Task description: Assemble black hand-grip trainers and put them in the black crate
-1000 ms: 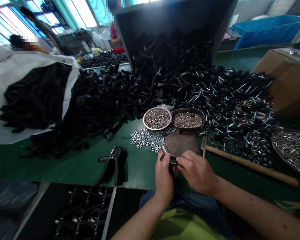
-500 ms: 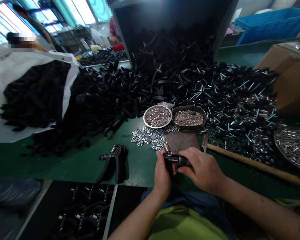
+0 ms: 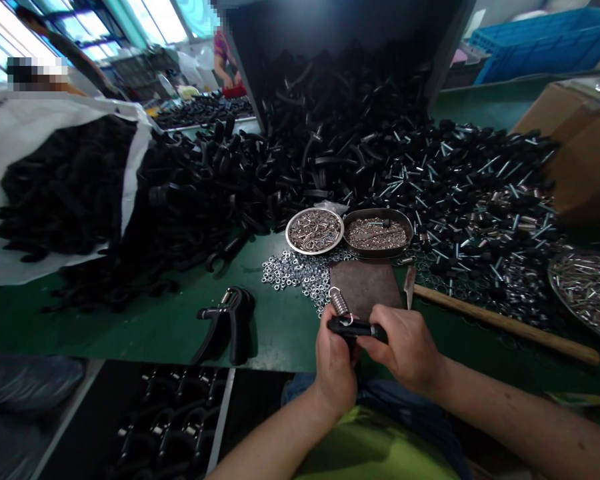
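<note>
Close to my body, my left hand (image 3: 336, 373) is wrapped round a black hand grip strengthener (image 3: 353, 328), part of which the fingers hide. A coiled metal spring (image 3: 339, 303) stands up from it, tilted to the left. My right hand (image 3: 405, 343) pinches the other end of the same piece between thumb and fingers. Just beyond lies a dark metal plate (image 3: 365, 287), with loose nuts (image 3: 293, 270) scattered to its left. On the green table (image 3: 280, 333) another hand grip strengthener (image 3: 230, 323) with a spring stands to the left.
A round dish (image 3: 315, 231) and an oval tin (image 3: 379, 233) hold small metal parts. Right of the plate lies a wooden-handled hammer (image 3: 505, 323). Black parts and screw knobs (image 3: 440, 180) are heaped behind. A white sack (image 3: 135, 167) stands left, a cardboard box (image 3: 570, 147) right.
Both hands have shifted slightly right and down with the hand grip strengthener. It has turned in them, and more of the spring now shows.
</note>
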Demonstrator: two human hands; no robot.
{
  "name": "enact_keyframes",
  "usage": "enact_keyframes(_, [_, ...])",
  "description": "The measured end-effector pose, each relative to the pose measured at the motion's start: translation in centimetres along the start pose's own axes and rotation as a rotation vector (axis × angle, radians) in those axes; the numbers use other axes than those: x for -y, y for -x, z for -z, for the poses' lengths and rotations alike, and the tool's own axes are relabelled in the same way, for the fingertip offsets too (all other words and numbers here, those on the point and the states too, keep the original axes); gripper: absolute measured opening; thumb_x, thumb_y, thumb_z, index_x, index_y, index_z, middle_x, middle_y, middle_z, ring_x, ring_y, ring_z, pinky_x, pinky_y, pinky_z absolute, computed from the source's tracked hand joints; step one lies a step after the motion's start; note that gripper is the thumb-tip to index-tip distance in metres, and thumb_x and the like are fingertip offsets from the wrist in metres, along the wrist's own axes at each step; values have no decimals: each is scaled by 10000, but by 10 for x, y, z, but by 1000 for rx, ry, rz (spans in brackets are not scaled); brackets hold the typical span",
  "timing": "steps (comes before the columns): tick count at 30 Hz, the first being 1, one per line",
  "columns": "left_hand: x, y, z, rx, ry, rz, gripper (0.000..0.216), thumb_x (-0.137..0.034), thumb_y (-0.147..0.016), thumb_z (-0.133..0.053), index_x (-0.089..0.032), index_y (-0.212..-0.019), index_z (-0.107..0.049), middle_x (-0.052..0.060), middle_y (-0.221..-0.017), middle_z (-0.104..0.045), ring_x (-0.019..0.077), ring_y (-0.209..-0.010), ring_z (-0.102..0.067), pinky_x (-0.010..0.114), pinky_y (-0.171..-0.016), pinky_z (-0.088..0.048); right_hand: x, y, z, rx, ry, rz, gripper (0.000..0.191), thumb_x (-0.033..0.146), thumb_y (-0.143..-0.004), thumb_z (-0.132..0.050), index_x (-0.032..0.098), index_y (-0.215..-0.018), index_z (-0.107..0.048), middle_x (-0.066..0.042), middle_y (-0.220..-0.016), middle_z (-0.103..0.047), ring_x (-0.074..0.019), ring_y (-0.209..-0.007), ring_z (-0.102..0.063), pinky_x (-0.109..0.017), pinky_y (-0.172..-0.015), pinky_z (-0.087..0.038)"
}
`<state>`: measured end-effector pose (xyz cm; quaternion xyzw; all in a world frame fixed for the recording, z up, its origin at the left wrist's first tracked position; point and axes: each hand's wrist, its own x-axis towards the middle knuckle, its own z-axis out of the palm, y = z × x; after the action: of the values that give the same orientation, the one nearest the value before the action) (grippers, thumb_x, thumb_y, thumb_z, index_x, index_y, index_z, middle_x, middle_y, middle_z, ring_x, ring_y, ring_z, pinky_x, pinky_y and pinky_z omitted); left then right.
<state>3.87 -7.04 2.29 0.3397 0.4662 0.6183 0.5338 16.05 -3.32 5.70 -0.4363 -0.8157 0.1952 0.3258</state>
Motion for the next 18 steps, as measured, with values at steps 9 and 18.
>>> enact_keyframes(9, [1,-17,10,81,-206,-163,499,-689,-750,-479,-197,-820,-520,-27,-596,-470,100,-485,-388,224,-461,-316,13,-10,-3,433,-916,-845,622,726,-819,-201,200,-530,-366,78,-397,-253,-51,-337,-215,-203,-358,-161])
enact_keyframes(18, [-10,-34,-1,31,131,340,520,-666,-822,-370,-181,-644,-430,-61,-459,-375,57,-376,-293,173,-360,-223,-12,-5,0,104,-200,11,266,318,-890,-478,197,-1125,-508,-73,-934,-648,-172,-800,-619,-308,-701,-482])
